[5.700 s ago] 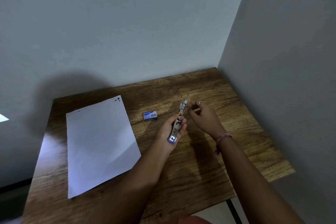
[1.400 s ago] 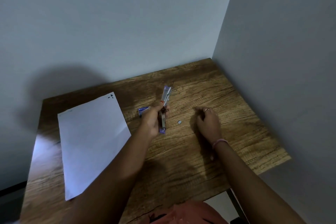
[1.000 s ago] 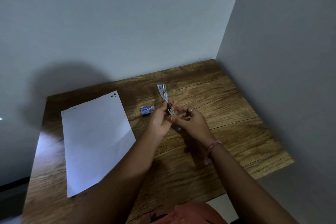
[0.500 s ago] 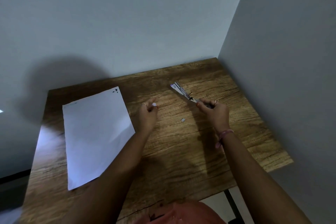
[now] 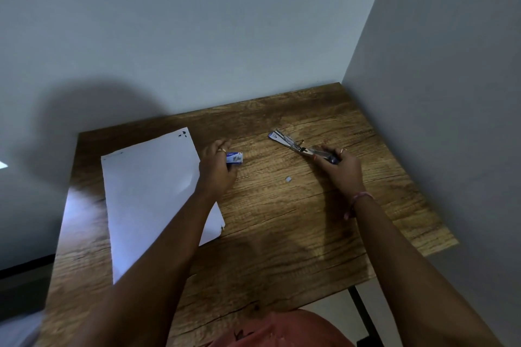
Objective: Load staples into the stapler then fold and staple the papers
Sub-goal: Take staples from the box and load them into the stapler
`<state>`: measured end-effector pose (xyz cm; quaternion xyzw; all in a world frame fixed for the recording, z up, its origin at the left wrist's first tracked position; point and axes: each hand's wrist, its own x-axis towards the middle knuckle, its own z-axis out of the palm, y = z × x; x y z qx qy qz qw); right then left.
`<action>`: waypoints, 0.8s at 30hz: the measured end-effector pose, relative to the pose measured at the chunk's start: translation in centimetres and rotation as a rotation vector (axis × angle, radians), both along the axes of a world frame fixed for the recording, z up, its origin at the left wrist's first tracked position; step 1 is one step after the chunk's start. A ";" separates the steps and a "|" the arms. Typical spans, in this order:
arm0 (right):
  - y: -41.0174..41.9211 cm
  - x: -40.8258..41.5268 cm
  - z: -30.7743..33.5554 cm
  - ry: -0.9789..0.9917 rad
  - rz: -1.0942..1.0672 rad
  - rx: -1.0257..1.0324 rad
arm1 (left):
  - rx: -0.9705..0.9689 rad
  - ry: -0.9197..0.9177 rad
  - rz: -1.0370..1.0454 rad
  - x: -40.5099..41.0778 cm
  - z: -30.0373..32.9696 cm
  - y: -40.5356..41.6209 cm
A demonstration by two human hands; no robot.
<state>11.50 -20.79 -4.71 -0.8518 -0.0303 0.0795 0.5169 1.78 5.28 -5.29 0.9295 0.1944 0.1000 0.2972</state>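
Loading step in hand: your right hand (image 5: 342,170) grips opened stapler (image 5: 298,147) by its near end, far end splayed over table (image 5: 282,234). Left hand (image 5: 217,169) closes fingers on staple box (image 5: 234,157), just right of paper (image 5: 152,194). Next, likely: draw strip, seat it in channel. Loose staple piece (image 5: 288,179) lies between hands. Wall close at right; open room mid-table.

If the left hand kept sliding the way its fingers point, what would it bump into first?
The left hand already seems to touch the small blue staple box. Beyond that lies only bare wooden table up to the grey wall, though depth is hard to judge.
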 end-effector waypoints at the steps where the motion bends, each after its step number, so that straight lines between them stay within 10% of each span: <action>1: 0.0 0.0 0.0 0.004 0.005 -0.004 | 0.015 0.027 -0.020 0.0 -0.1 0.2; 17: 2.8 -6.2 -0.6 -0.404 -0.127 0.033 | 0.037 0.127 -0.064 -0.4 -1.2 -0.3; 24: 7.4 -6.0 1.1 0.291 0.225 0.177 | -0.023 0.096 -0.075 -1.0 -1.4 -2.5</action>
